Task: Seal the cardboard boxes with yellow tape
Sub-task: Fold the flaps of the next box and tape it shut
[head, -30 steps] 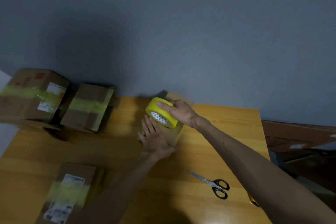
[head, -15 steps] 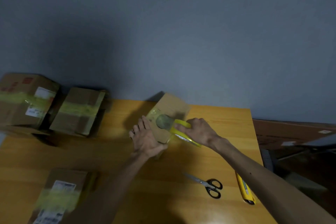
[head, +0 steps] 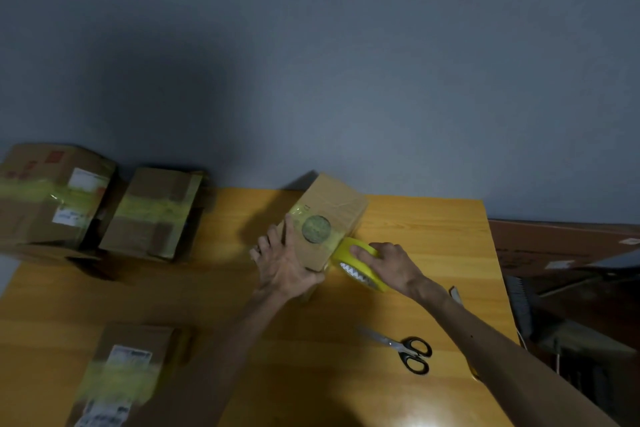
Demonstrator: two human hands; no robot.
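A small cardboard box [head: 337,206] with a round green sticker stands at the middle of the yellow wooden table [head: 426,229]. A band of yellow tape runs across its top towards the right. My left hand [head: 285,262] lies on the box's near left side, fingers spread along the edge and thumb round the near corner. My right hand [head: 389,267] grips the yellow tape roll [head: 360,262], which sits against the box's right near edge, low by the table.
Two taped cardboard boxes [head: 52,198] [head: 156,215] stand at the far left of the table. Another taped box [head: 121,374] lies at the near left. Black-handled scissors [head: 405,352] lie to the right of my arms. Flat cardboard [head: 561,243] lies beyond the table's right edge.
My right hand has drawn the tape roll from the box's top across to its right edge and down, laying tape over the top. My left hand stays on the box.
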